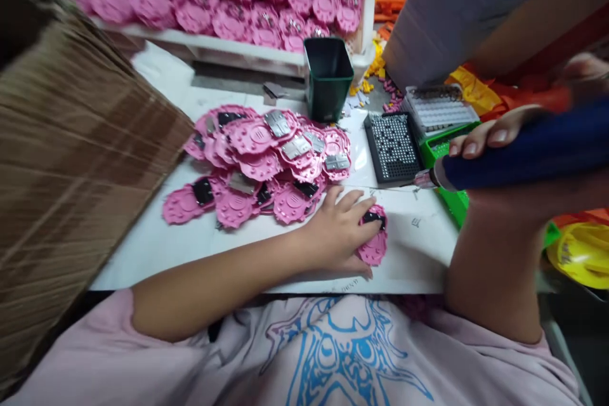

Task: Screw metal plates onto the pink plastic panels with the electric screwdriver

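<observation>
My left hand [335,236] lies on the white worktop, its thumb and fingers around a small pink plastic shell [375,248] with a black part on its upper end. At the right my right hand [504,130] is wrapped round a blue electric screwdriver [518,151], held above the worktop with its tip pointing left. The tip is near a black screw tray [394,146] filled with small metal screws, apart from the pink shell. Left of the tray, a loose pile of pink shells [257,136] carries silver and black parts.
A dark green cup [329,79] stands behind the pile. Beyond it is a white crate [266,57] of pink shells. A cardboard box [71,158] flanks the left side. On the right are a green tray [451,203], a grey box [447,19] and yellow pieces [583,257].
</observation>
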A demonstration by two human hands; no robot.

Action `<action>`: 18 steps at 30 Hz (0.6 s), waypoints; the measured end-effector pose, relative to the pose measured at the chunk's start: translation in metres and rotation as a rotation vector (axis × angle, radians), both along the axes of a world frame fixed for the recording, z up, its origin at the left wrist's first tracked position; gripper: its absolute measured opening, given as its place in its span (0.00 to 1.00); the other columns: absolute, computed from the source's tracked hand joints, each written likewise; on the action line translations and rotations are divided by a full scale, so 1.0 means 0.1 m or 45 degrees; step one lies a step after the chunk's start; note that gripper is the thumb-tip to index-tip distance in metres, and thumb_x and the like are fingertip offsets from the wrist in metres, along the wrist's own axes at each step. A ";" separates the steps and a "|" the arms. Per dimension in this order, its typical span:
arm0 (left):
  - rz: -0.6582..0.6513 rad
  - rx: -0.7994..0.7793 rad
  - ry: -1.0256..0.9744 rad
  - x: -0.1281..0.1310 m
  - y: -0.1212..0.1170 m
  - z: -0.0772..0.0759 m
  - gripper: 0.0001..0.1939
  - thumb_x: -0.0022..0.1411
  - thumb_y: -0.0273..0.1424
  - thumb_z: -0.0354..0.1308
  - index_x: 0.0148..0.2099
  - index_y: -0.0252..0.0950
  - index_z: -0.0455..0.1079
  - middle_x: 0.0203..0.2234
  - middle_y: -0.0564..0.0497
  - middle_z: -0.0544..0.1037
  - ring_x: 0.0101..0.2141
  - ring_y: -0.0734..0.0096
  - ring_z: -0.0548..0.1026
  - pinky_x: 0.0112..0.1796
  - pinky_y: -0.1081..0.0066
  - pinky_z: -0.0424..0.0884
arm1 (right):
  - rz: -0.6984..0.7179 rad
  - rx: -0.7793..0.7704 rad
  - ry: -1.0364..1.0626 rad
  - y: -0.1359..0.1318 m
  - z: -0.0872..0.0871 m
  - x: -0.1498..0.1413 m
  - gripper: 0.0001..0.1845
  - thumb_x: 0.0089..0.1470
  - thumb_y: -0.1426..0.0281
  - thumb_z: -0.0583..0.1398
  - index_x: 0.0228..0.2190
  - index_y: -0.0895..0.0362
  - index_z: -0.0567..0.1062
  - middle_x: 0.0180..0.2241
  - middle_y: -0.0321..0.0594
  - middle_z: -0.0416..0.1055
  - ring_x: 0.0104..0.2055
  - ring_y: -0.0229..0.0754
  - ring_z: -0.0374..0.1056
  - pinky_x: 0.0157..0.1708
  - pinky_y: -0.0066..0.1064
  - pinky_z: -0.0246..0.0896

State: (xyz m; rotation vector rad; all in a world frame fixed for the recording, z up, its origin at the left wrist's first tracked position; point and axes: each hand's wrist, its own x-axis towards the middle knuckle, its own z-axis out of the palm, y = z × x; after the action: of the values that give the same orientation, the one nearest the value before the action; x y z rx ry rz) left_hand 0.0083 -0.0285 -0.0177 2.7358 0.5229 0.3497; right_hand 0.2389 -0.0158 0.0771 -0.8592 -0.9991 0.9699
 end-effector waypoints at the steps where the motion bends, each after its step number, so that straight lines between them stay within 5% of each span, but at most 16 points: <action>1: 0.010 0.006 -0.001 0.00 -0.01 -0.02 0.39 0.48 0.59 0.58 0.53 0.36 0.69 0.56 0.33 0.65 0.55 0.38 0.60 0.51 0.42 0.48 | 0.010 0.106 -0.022 0.01 -0.02 -0.04 0.30 0.36 0.49 0.63 0.41 0.50 0.73 0.23 0.36 0.71 0.23 0.41 0.65 0.24 0.38 0.67; 4: 0.030 0.024 -0.035 0.02 -0.01 -0.07 0.38 0.49 0.60 0.56 0.52 0.37 0.70 0.55 0.34 0.67 0.54 0.39 0.61 0.51 0.43 0.49 | 0.077 0.182 0.036 -0.02 -0.14 -0.06 0.25 0.41 0.52 0.59 0.40 0.53 0.74 0.22 0.38 0.71 0.22 0.43 0.65 0.22 0.40 0.66; 8: 0.044 0.036 -0.166 0.01 0.01 -0.10 0.39 0.49 0.62 0.54 0.50 0.36 0.71 0.51 0.35 0.71 0.51 0.42 0.64 0.50 0.46 0.51 | 0.251 0.266 0.012 -0.04 -0.24 0.05 0.31 0.41 0.52 0.56 0.45 0.54 0.73 0.24 0.40 0.72 0.22 0.45 0.67 0.20 0.42 0.66; 13: 0.128 -0.247 -0.345 -0.05 0.06 -0.02 0.42 0.48 0.65 0.50 0.48 0.33 0.72 0.43 0.39 0.77 0.45 0.50 0.67 0.46 0.53 0.57 | 0.439 0.314 0.028 -0.03 -0.19 0.11 0.34 0.41 0.52 0.60 0.49 0.54 0.70 0.24 0.42 0.73 0.23 0.48 0.70 0.22 0.45 0.67; 18: 0.125 -0.246 -0.369 -0.06 0.07 0.01 0.41 0.56 0.64 0.40 0.48 0.33 0.72 0.44 0.41 0.78 0.44 0.52 0.68 0.44 0.55 0.55 | 0.521 0.256 0.090 -0.02 -0.20 0.09 0.34 0.42 0.51 0.58 0.48 0.55 0.69 0.25 0.40 0.74 0.24 0.46 0.72 0.20 0.45 0.66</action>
State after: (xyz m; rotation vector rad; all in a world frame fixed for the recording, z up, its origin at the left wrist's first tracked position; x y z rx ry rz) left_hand 0.0025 -0.0213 -0.0163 2.4241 0.5789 0.6710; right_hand 0.2478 -0.0183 0.0570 -0.4566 -1.2151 1.2103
